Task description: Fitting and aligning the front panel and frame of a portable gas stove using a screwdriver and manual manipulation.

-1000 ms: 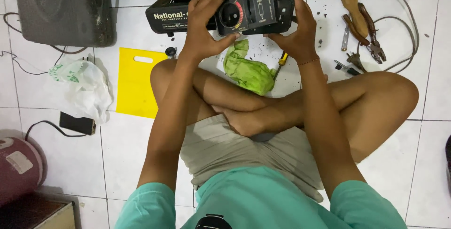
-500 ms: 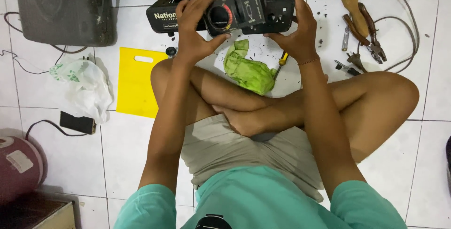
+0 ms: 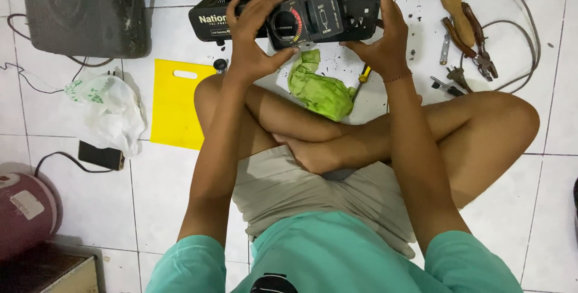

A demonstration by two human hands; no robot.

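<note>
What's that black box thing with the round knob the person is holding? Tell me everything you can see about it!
The black stove is a flat, boxy portable cooker, looking like painted metal with a plastic front panel. Its front faces up toward the camera, showing a round dial ringed in red and orange, a lever slot beside it and white lettering. It is tipped up on the white tiled floor. The left hand grips the panel near the dial and the right hand clasps its right end. A crumpled green cloth lies just below it.

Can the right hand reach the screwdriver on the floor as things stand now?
Probably yes. The screwdriver lies on the tiles just below the right hand, with nothing over it, but that hand now grips the black stove and must let go.
</note>
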